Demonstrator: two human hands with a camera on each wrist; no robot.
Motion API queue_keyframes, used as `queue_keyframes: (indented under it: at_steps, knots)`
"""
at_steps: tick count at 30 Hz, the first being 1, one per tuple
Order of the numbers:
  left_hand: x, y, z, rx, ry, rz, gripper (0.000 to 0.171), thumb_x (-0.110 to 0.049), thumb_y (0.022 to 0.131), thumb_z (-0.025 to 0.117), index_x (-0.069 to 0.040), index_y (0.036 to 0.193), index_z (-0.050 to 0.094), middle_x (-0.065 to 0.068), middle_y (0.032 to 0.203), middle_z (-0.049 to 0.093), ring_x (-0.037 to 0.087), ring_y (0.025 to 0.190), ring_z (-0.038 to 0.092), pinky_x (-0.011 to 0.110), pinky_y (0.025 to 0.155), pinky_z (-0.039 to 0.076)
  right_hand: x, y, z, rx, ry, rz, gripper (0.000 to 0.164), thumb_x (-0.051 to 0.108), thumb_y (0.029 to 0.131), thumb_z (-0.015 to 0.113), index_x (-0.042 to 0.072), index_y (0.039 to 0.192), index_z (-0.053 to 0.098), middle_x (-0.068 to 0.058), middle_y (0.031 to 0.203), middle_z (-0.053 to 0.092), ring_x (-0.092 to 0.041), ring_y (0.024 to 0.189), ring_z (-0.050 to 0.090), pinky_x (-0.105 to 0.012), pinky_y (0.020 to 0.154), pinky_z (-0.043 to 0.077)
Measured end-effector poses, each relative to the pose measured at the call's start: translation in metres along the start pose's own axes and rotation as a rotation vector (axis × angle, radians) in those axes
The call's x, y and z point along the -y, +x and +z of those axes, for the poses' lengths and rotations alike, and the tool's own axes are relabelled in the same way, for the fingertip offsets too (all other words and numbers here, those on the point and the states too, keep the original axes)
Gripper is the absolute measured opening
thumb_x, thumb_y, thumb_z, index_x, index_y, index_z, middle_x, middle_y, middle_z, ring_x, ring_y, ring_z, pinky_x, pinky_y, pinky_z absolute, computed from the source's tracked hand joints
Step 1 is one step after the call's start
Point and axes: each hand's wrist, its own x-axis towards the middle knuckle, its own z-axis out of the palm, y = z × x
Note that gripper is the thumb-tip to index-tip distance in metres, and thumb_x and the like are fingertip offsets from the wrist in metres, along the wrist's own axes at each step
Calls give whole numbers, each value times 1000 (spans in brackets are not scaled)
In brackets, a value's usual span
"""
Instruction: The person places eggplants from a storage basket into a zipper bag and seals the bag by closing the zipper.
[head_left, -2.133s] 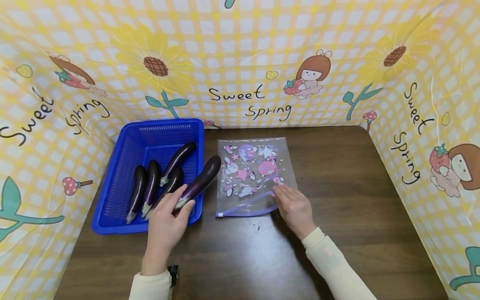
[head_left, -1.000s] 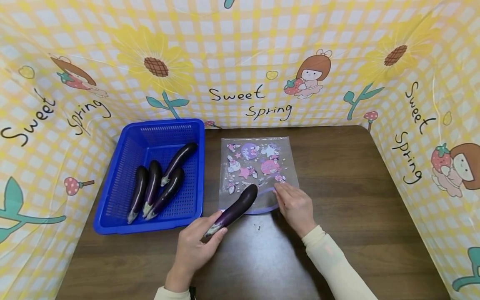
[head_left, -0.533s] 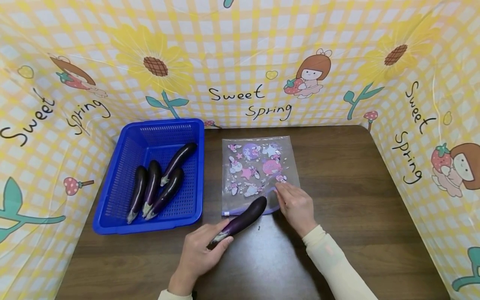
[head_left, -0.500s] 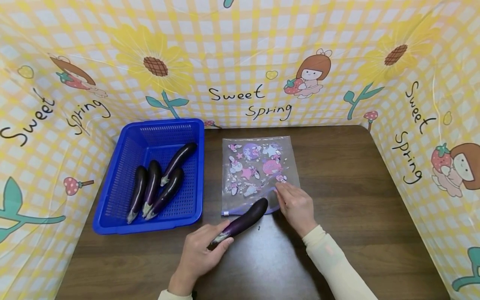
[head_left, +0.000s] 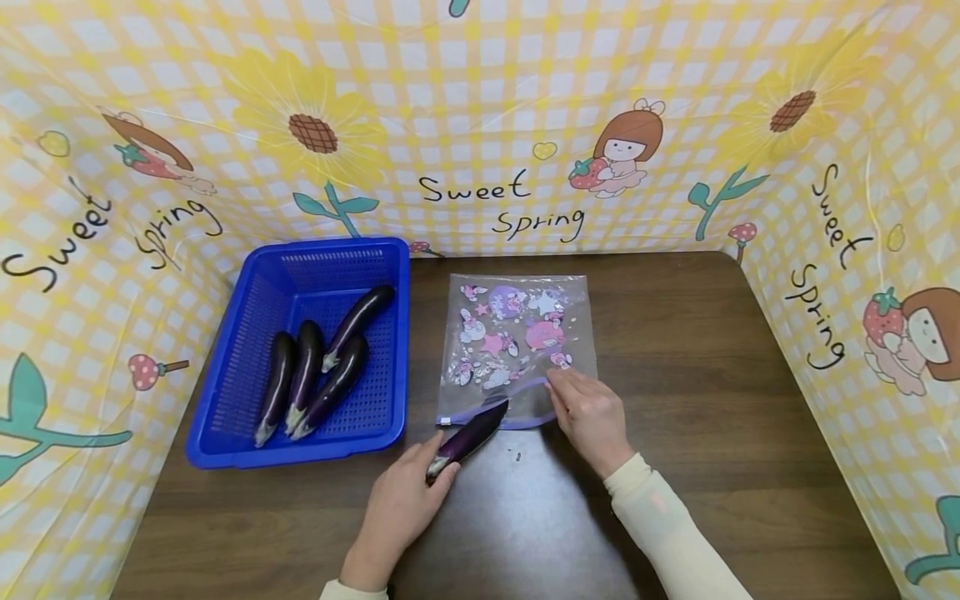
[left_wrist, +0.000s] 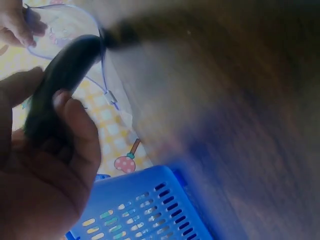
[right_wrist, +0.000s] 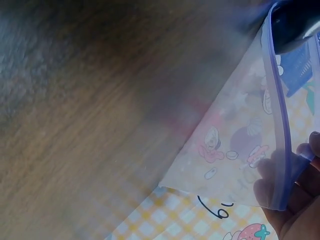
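My left hand (head_left: 405,496) grips a dark purple eggplant (head_left: 468,439) near its stem end, with fingers and thumb round it in the left wrist view. The eggplant's far tip reaches into the mouth of a clear zip bag (head_left: 468,392) printed with pink and purple figures. My right hand (head_left: 592,417) pinches the upper lip of that mouth at its right side, and the lips stand apart. In the right wrist view the purple zip strip (right_wrist: 282,125) runs down to the fingers. The white slider (head_left: 445,421) sits at the strip's left end.
A blue plastic basket (head_left: 397,350) stands left of the bag. Several eggplants (head_left: 303,375) lie in it. Dark wooden tabletop (head_left: 675,350) extends to the right, and a yellow checked cloth (head_left: 465,100) walls the back and sides. A tiny dark mark (head_left: 517,456) shows below the bag.
The left hand has carried the eggplant from over the basket to the bag, and its tip has now gone into the mouth. The right hand has stayed on the bag's edge.
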Motion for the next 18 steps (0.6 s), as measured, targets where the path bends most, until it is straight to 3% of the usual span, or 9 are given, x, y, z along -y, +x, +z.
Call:
queue_keyframes:
  at_steps: [3, 5, 11, 14, 18]
  knots:
    - [-1, -2, 0, 87, 11, -27, 51, -25, 95, 67, -3, 140, 59, 15, 121, 68, 33, 101, 68, 52, 82, 54, 1, 0, 0, 3, 2, -2, 22, 17, 95, 67, -1, 104, 76, -16, 101, 75, -32, 89, 74, -45, 77, 58]
    - [-3, -2, 2, 87, 29, -24, 50, -22, 94, 67, -2, 140, 59, 15, 119, 68, 34, 99, 68, 52, 80, 54, 1, 0, -1, 8, 4, 0, 23, 18, 96, 65, -1, 104, 76, -16, 102, 75, -32, 90, 74, -45, 78, 58]
    - [-13, 4, 15, -85, 117, -39, 41, -19, 92, 68, 0, 127, 67, 17, 91, 72, 38, 75, 69, 52, 62, 53, 4, 1, -1, 20, 6, 5, 21, 15, 94, 69, 0, 105, 76, -16, 102, 74, -32, 91, 74, -45, 78, 57]
    - [-16, 9, 25, -181, 104, -66, 47, -19, 90, 69, 2, 132, 62, 14, 69, 65, 35, 56, 63, 50, 48, 48, 7, 0, -1, 30, 16, -6, 21, 12, 89, 72, -1, 105, 76, -16, 101, 75, -31, 90, 74, -45, 78, 58]
    - [-18, 17, 33, -261, 75, -103, 60, -18, 90, 70, 1, 143, 49, 8, 54, 52, 29, 41, 52, 46, 37, 38, 9, -1, 0, 35, 28, -14, 20, 12, 89, 73, 0, 104, 76, -15, 100, 75, -30, 90, 74, -44, 77, 58]
